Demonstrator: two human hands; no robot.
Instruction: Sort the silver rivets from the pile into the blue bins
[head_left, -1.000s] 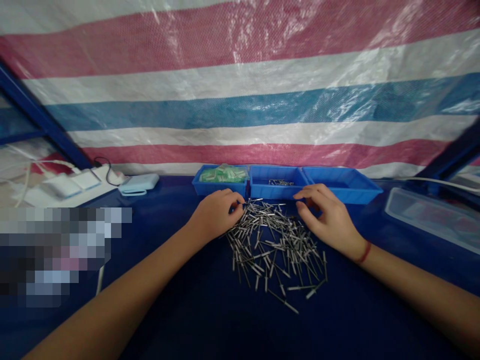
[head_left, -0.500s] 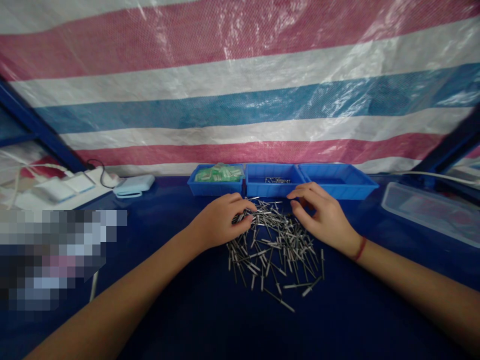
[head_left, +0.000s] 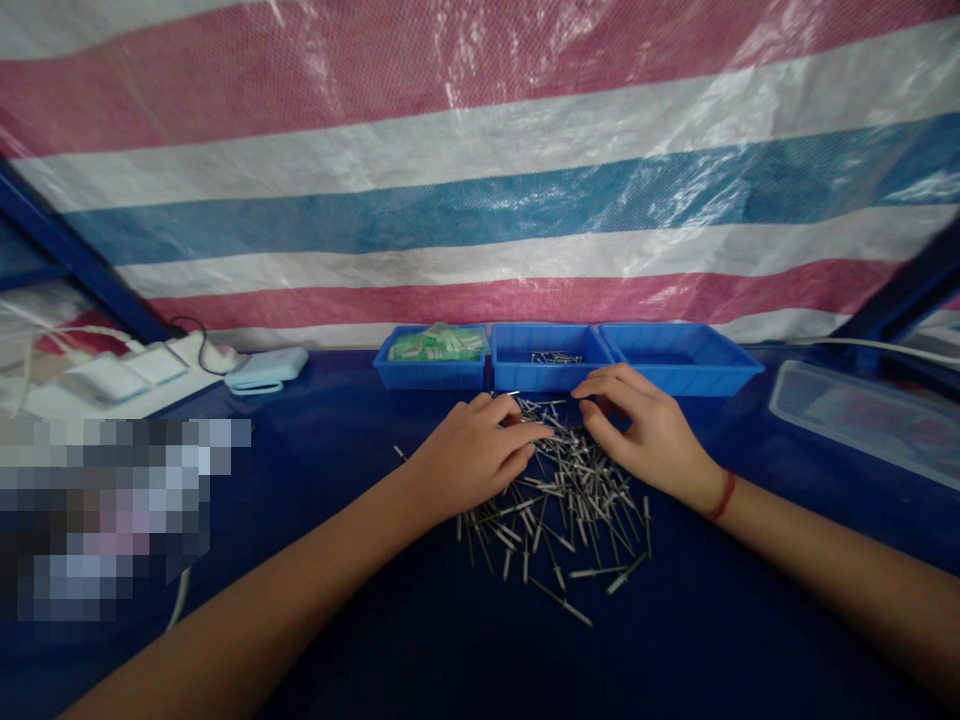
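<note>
A loose pile of silvery rivets (head_left: 577, 490) lies on the dark blue table (head_left: 450, 640). Over the pile's left part is my left hand (head_left: 480, 450), palm down, its fingers bent but apart, touching the rivets. My right hand (head_left: 637, 425) rests at the pile's upper right edge, curved, with a gap between thumb and fingers and nothing seen in it. Behind the hands stand a middle blue bin (head_left: 544, 378) with a few rivets (head_left: 555, 357), a left blue bin (head_left: 431, 376) with green-and-clear packets (head_left: 439, 343), and a right blue bin (head_left: 690, 380).
At the far left are a white power strip (head_left: 157, 370) with plugs and a light blue case (head_left: 266, 370). A clear plastic tray (head_left: 862, 425) lies at the right. A striped sheet (head_left: 480, 220) hangs behind, between blue frame posts.
My left hand has moved right, further over the pile. One rivet now shows to the left of it. My right hand has hardly moved.
</note>
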